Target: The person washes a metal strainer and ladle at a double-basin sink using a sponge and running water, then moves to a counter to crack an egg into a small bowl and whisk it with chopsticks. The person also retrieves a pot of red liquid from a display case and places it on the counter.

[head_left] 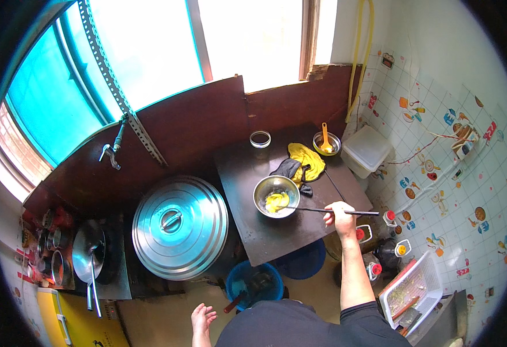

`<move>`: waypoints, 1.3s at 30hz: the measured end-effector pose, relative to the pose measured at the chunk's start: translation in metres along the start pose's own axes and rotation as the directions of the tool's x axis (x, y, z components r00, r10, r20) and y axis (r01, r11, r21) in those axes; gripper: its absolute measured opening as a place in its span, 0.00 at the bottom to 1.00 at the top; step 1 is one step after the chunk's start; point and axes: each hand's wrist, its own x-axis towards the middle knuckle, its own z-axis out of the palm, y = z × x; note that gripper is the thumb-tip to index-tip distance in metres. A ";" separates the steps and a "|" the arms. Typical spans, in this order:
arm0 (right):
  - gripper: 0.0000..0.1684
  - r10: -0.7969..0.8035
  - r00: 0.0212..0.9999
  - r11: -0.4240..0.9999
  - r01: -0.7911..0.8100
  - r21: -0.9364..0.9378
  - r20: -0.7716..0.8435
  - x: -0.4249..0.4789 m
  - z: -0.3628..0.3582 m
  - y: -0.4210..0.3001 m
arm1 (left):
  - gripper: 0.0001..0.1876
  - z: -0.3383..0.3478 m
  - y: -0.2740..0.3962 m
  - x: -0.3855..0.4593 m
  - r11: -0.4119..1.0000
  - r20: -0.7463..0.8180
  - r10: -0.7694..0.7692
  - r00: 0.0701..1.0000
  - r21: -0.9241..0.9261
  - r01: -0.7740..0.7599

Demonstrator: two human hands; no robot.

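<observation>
A pair of dark chopsticks (316, 210) is held in my right hand (342, 219), over the dark tabletop. Their tips reach into a steel bowl (260, 206), where yellow beaten-egg-like food (277, 201) lies. My left hand (203, 319) hangs low at the front, with fingers apart and nothing in it, near a blue bucket (275, 299). Behind the bowl lies a yellow and black cloth (309, 161). Farther back stand a glass jar (260, 139) and a small bowl (334, 149) with an orange spoon (325, 136) in it.
A large steel lid (179, 251) is left of the dark table (253, 243). A wok (80, 251) with a ladle stands farther left. On the right are capped plastic bottles (385, 249), a white plastic basket (431, 282) and a translucent lidded box (366, 149). A tap (114, 152) projects from the wall.
</observation>
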 end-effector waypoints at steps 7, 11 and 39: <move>0.16 0.032 0.998 0.999 -0.034 0.031 0.055 -0.002 0.004 -0.011 | 0.21 -0.002 0.001 -0.002 1.000 -0.008 -0.002 1.000 0.019 0.002; 0.15 -0.063 0.998 0.998 0.063 0.015 -0.015 0.002 0.009 -0.006 | 0.21 -0.001 0.002 -0.002 1.000 -0.006 -0.007 1.000 0.020 0.007; 0.13 0.026 0.978 0.986 0.009 -0.164 0.209 0.003 0.024 -0.055 | 0.22 -0.011 -0.004 0.006 1.000 0.001 0.002 1.000 -0.015 -0.002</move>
